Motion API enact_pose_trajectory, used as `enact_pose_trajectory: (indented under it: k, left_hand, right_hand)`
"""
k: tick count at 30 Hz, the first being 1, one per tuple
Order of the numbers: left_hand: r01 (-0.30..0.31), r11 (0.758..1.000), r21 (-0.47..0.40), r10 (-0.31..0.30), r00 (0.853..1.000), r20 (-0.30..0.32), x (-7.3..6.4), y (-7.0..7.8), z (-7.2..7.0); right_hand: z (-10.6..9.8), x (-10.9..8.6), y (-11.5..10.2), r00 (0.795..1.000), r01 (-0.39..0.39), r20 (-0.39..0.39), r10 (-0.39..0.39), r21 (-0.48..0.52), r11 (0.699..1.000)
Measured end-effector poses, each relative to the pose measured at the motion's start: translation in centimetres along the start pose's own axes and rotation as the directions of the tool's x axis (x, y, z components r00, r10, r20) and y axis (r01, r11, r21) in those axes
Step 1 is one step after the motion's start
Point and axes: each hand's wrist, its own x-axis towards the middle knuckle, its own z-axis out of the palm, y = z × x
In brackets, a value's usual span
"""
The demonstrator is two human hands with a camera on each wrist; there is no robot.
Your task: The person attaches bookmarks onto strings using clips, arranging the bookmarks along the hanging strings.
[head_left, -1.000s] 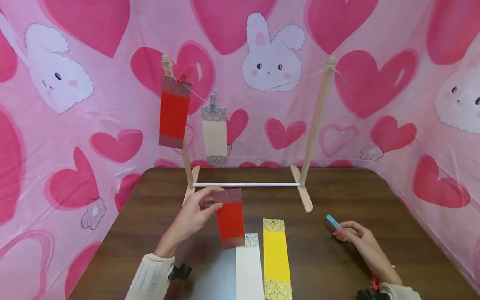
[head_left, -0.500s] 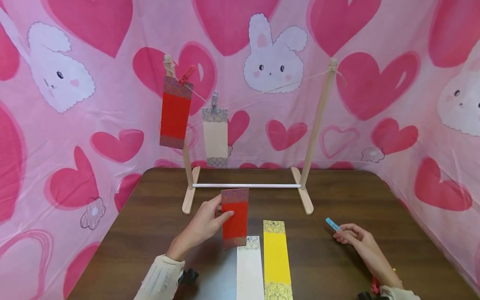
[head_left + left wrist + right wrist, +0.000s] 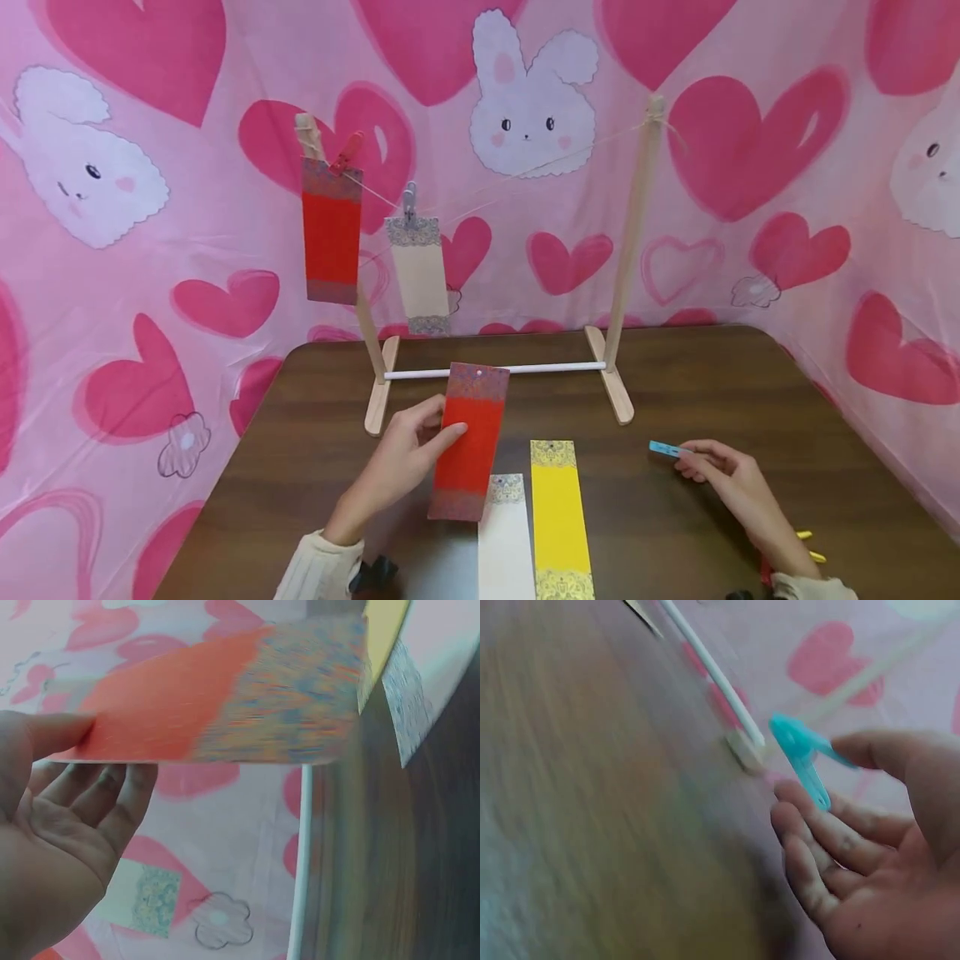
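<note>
My left hand [image 3: 408, 462] pinches a red card [image 3: 471, 442] with patterned ends by its left edge, thumb in front and fingers behind. The card is held above the table, its lower corner in front of a white card [image 3: 506, 542]. In the left wrist view the same red card [image 3: 172, 705] looks blurred. Over to the right, my right hand [image 3: 731, 483] pinches a light-blue clothespin [image 3: 665, 450] between thumb and fingers. The right wrist view shows the blue clothespin [image 3: 799, 750] with the thumb on one leg. A yellow card [image 3: 561, 517] lies beside the white one.
A wooden stand with a right post [image 3: 633, 242] and a white crossbar [image 3: 555, 367] stands at the back. From its string hang a red card [image 3: 332, 233] under a red clothespin [image 3: 347, 154] and a cream card [image 3: 420, 275] under a grey clothespin [image 3: 409, 204]. Yellow clothespins [image 3: 813, 557] lie by the right wrist.
My left hand has carried the red card to the right and raised it nearer, tilting it. The clothespin in my right hand has turned to lie more level. The head view has shifted slightly.
</note>
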Motion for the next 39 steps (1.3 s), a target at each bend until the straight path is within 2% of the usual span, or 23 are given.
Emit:
enact_pose_trajectory:
  k: [3, 6, 12, 17, 24, 27, 30, 33, 37, 39]
  left_hand:
    - [0.022, 0.997, -0.071, -0.021, 1.000, 0.007, -0.1, 0.4, 0.0]
    - [0.039, 0.996, -0.081, -0.038, 0.999, 0.017, 0.0, 0.7, 0.0]
    - [0.075, 0.994, -0.080, -0.074, 0.997, 0.010, 0.6, 1.4, -0.8]
    - [0.072, 0.995, -0.062, -0.073, 0.997, -0.018, 1.5, 2.7, -1.8]
    - [0.037, 0.998, -0.057, -0.039, 0.999, -0.037, 2.8, 4.6, -2.9]
    - [0.015, 0.999, -0.041, -0.017, 0.999, -0.042, 3.2, 5.0, -3.4]
    - [0.002, 1.000, -0.020, -0.003, 0.998, -0.063, 3.5, 5.0, -3.9]
    - [0.003, 0.999, -0.036, -0.006, 0.997, -0.083, 3.7, 4.7, -4.4]
    - [0.007, 0.992, -0.128, -0.018, 0.996, -0.087, 4.6, 4.2, -4.9]
    - [0.001, 0.987, -0.161, -0.015, 0.996, -0.086, 5.3, 4.1, -5.2]
  right_hand:
    - [-0.3, 0.4, -1.8, 0.997, 0.074, 0.001, -0.074, -0.082, 0.994]
    - [-0.6, 1.1, -4.2, 0.987, 0.159, 0.009, -0.160, -0.162, 0.974]
    - [-1.1, 2.1, -9.5, 0.950, 0.306, 0.007, -0.313, -0.239, 0.922]
    - [-1.7, 2.4, -13.8, 0.908, 0.414, 0.042, -0.416, -0.222, 0.883]
    - [-2.1, 2.9, -19.1, 0.874, 0.483, 0.088, -0.477, -0.244, 0.841]
    - [-1.9, 3.1, -20.9, 0.851, 0.522, 0.098, -0.516, -0.257, 0.813]
    - [-1.4, 3.4, -22.5, 0.820, 0.568, 0.113, -0.561, -0.275, 0.776]
    - [-0.7, 3.8, -23.8, 0.778, 0.622, 0.132, -0.614, -0.303, 0.722]
    - [-0.1, 4.5, -25.2, 0.700, 0.706, 0.179, -0.691, -0.323, 0.631]
    - [0.0, 4.9, -26.0, 0.654, 0.745, 0.200, -0.730, -0.336, 0.576]
